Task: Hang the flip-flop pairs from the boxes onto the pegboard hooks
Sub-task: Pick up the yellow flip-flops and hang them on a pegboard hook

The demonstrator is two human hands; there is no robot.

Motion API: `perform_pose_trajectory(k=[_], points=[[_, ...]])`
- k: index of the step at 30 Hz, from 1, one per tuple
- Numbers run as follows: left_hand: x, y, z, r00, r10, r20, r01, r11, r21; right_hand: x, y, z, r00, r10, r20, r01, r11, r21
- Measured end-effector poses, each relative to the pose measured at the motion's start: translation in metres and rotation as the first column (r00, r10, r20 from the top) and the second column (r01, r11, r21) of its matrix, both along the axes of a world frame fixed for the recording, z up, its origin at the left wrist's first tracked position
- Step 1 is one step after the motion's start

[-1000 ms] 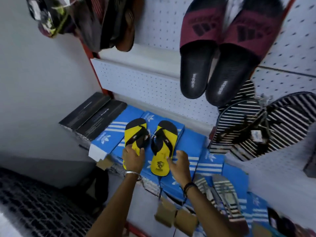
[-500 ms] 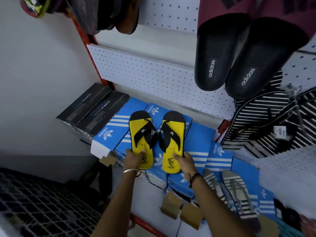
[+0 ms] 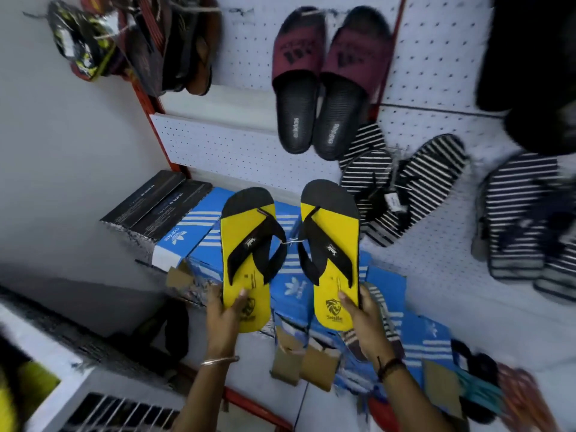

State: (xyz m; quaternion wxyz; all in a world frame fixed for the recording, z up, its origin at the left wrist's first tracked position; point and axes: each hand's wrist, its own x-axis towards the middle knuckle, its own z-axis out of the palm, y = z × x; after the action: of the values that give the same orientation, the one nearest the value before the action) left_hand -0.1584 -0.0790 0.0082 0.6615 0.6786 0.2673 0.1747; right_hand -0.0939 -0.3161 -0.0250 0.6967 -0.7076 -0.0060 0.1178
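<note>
I hold a yellow flip-flop pair with black toes and black straps, lifted above the blue boxes (image 3: 199, 232). My left hand (image 3: 223, 316) grips the heel of the left flip-flop (image 3: 246, 244). My right hand (image 3: 366, 313) grips the heel of the right flip-flop (image 3: 333, 232). A thin plastic tie joins the two straps across the gap between them. The white pegboard (image 3: 237, 148) rises behind and above the pair.
Maroon slides (image 3: 324, 79) hang on the pegboard above the pair. Striped flip-flops (image 3: 402, 185) hang to the right, more striped ones (image 3: 526, 219) further right. Dark sandals (image 3: 162, 42) hang top left. Black boxes (image 3: 156, 204) lie left of the blue ones.
Both hands have lifted the yellow pair off the blue boxes and pulled the two flip-flops apart, so the tie now stretches between them. The view has tilted up the pegboard.
</note>
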Motion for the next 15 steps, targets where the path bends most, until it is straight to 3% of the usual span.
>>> perform_pose_trajectory(k=[8,15], points=[[-0.088,-0.138,0.062,0.963,-0.167,0.212,0.174,0.985,-0.016,-0.098,-0.145,0.066,0.969,-0.179,0.172,0.155,0.978,0.141],[-0.106,-0.246,0.103,0.902,-0.347,0.258,0.356,0.935,0.014,-0.154,-0.262,0.11,0.86,-0.426,0.282,0.372,0.9,0.226]])
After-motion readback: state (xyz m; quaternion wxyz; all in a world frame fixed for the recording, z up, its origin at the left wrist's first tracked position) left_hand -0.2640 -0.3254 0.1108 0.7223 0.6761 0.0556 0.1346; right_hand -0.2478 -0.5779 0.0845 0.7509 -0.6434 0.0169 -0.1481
